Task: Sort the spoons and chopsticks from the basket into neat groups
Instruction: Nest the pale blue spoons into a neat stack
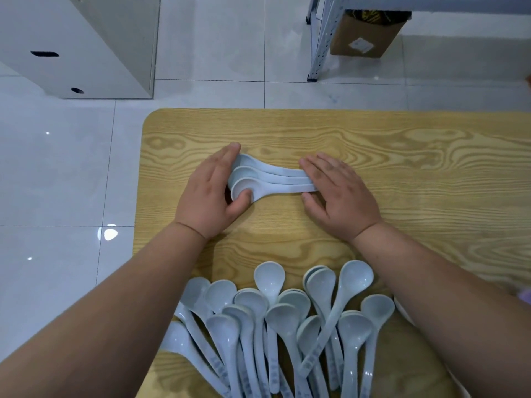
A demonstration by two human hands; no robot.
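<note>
Spoons, three white ones laid side by side, sit at mid-table on the wooden table, bowls toward nine o'clock and handles running toward three o'clock, so their long axis lies straight across my view. I see the left hand cupped against the bowls, fingers flat and together, thumb touching the nearest bowl; the right hand lies open and flat, fingers over the handle ends. Neither hand grips anything; both press inward to square the row. At six o'clock, close to my body, a loose pile of spoons fans out unsorted, bowls pointing toward twelve o'clock. I can make out no chopsticks and no basket. My reading of the risk: smooth spoons on a slick tabletop could ride up over one another or skew if the two hands push unevenly, and either forearm, hanging just above the pile, could scatter it. Beyond the table at twelve o'clock lie a tiled floor and a cardboard box.
</note>
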